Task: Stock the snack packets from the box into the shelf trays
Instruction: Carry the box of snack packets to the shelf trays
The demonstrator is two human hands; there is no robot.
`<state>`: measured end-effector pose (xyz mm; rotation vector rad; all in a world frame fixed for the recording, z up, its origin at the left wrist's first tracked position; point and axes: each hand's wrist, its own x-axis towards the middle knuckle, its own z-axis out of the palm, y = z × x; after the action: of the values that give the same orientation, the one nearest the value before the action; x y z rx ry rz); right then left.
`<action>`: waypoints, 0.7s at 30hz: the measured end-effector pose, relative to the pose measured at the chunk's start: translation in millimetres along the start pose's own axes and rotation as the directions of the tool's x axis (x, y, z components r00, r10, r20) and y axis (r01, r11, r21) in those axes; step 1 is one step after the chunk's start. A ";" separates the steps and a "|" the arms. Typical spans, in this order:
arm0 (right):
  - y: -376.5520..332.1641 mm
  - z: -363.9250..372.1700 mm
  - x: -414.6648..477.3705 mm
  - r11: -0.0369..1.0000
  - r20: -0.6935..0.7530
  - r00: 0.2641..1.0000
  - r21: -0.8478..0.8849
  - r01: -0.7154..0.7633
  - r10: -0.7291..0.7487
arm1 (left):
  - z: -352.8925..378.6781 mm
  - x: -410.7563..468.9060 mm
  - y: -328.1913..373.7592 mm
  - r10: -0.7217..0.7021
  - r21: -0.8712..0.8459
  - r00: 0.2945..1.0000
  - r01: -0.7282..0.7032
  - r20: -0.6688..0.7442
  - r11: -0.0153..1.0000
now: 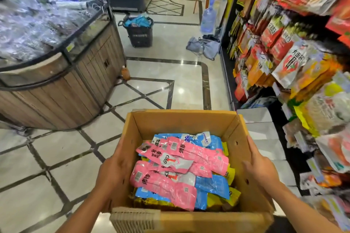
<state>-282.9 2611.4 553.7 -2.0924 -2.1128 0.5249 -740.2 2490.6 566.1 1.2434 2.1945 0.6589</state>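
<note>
The left hand (113, 172) and right hand (260, 168) press flat, fingers straight, against the left and right outer walls of the open cardboard box (181, 119), where pink, blue and yellow snack packets (181, 168) lie heaped, with the stocked shelf (284, 43) just right.

The cardboard box (181, 121) is open on top, reachable from above. Just right of it the snack shelf (228, 43) crowds in with hanging packets (287, 62). Ahead-left stands a wooden display counter (62, 81), with tiled floor (162, 85) open straight ahead.
</note>
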 end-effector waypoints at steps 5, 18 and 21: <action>-28.9 1.3 75.5 0.998 -0.027 0.998 0.020 -0.057 0.057 | -2.8 118.2 17.3 -0.045 -0.023 0.998 0.046 0.038 0.999; -18.2 -10.8 215.4 0.957 -0.080 0.954 0.054 -0.286 0.290 | 20.3 330.7 155.9 0.192 0.197 0.953 -0.240 0.234 0.951; 1.0 -14.9 255.1 0.946 -0.079 0.943 0.034 -0.323 0.325 | 44.8 366.0 196.1 0.268 0.181 0.933 -0.314 0.241 0.932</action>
<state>-286.2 2865.5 527.7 -2.4190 -1.7180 0.4796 -749.8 2907.8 583.3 1.6950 1.9600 0.3792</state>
